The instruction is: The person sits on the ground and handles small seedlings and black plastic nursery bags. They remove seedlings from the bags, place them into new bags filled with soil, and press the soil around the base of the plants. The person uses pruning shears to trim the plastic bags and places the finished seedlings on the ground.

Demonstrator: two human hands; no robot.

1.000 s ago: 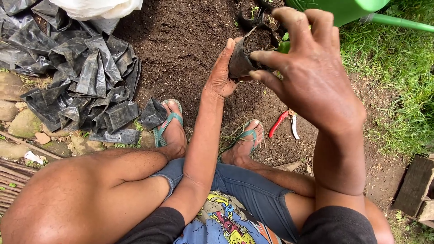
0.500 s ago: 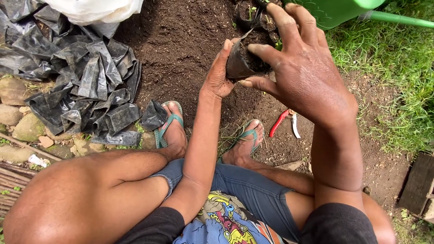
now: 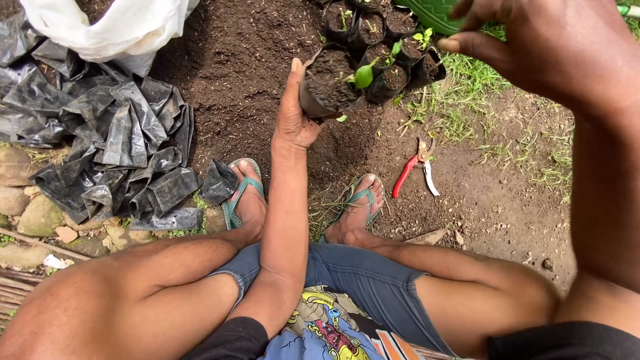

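One soil-filled bag in left hand, one pruner beside.

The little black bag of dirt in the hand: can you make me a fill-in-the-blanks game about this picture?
1. The left hand holds a black bag filled with ____.
2. The pruning shears on the ground have ____ handles.
3. The right hand is raised and holds ____.
4. The pile of empty black bags lies on the ____ side of the picture.

Missing words: soil; red; nothing; left
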